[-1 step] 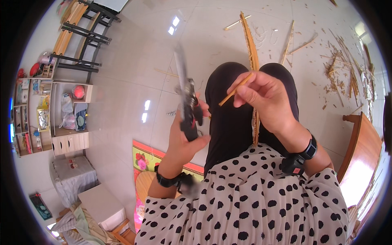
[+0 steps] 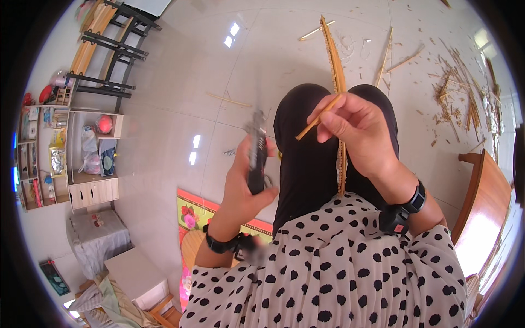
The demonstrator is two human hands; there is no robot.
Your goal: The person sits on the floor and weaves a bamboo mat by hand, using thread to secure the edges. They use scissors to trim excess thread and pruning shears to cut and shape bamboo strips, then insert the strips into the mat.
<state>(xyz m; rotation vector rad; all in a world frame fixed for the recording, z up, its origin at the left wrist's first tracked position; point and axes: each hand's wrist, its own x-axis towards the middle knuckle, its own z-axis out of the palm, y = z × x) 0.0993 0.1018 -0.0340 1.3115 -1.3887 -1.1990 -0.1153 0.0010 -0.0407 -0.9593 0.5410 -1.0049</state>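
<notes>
My left hand (image 2: 245, 180) is closed around a black-handled tool (image 2: 257, 158) with a grey metal upper part. Motion smears its thin tip, so its exact kind is unclear. To the right, my right hand (image 2: 358, 128) pinches a short yellow-brown stick (image 2: 313, 124) between thumb and fingers; its lower end slants down toward the left hand. A gap separates tool and stick. Behind the right hand, a long yellow-brown wooden strip (image 2: 334, 60) with a rough, knobbly edge runs between my knees, from the waist out past them. The right hand covers part of it.
Thin sticks and chips (image 2: 454, 98) litter the pale tiled floor (image 2: 169, 71) at right. A brown wooden stool (image 2: 481, 197) stands close by my right arm. At left are a shelf unit (image 2: 93, 147) and a black metal frame (image 2: 109, 54). A floral mat (image 2: 188, 210) lies at lower left.
The tool in my left hand has turned more upright, its upper end swinging right. My right hand and the stick have shifted very slightly.
</notes>
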